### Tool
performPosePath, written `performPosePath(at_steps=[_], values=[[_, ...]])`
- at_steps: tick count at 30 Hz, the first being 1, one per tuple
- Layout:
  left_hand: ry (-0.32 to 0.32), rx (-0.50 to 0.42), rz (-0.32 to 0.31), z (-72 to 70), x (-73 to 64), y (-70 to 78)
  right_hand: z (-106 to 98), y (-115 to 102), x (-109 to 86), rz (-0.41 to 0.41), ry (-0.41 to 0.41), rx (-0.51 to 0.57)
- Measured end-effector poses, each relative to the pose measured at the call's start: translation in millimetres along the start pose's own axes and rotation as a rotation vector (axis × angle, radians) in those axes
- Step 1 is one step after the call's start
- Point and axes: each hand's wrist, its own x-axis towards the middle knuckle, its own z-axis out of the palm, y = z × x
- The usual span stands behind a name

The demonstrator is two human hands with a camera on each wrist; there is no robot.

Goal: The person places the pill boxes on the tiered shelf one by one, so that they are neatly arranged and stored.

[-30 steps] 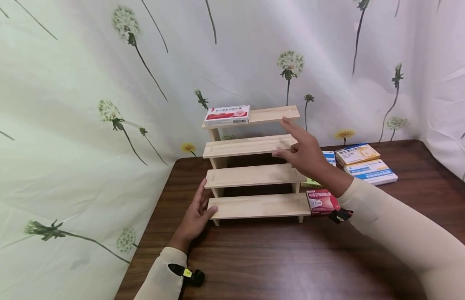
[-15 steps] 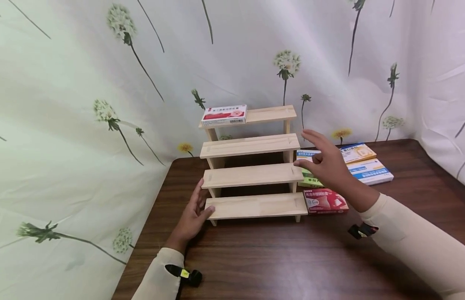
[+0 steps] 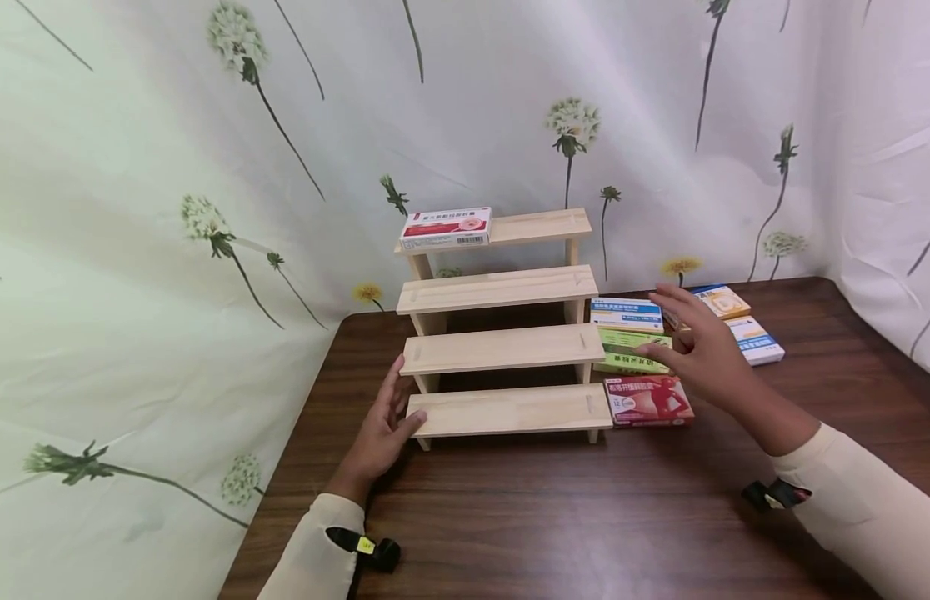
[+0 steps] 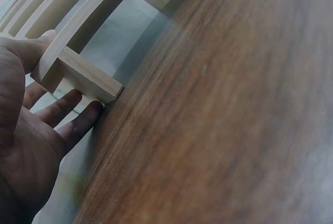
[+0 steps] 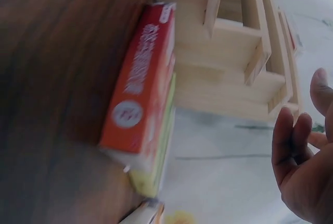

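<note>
In the head view, a four-tier wooden step shelf (image 3: 502,346) stands on the dark wood table. My left hand (image 3: 378,437) is at its lower left end, thumb on the bottom step and fingers extended along the side. The left wrist view shows the thumb over the board's end and the spread fingers (image 4: 78,125) beside the leg. My right hand (image 3: 705,350) hovers with nothing in it, thumb and fingers apart, over the medicine boxes right of the shelf. Nearest are a green box (image 3: 633,352), a blue-and-white box (image 3: 626,315) and a red box (image 3: 648,402).
A white-and-red medicine box (image 3: 446,229) lies at the left of the top tier. Farther right, an orange-and-white box (image 3: 723,302) and another blue-and-white box (image 3: 757,342) lie partly behind the right hand. A dandelion-print cloth (image 3: 465,100) hangs behind the table.
My right hand has moved right and down, from in front of the upper tiers to over the boxes, uncovering the shelf's right end. The left hand stays at the shelf.
</note>
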Motion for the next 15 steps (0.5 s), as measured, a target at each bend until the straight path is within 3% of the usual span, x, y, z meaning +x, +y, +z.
performPosePath(at_steps=[8, 15], values=[[0.001, 0.005, 0.004, -0.5, 0.9, 0.5, -9, 25, -22.0, 0.137, -0.155, 0.039], [-0.020, 0.006, -0.005, -1.6, -0.2, 1.1, -11, 41, -33.9, 0.144, -0.272, 0.060]])
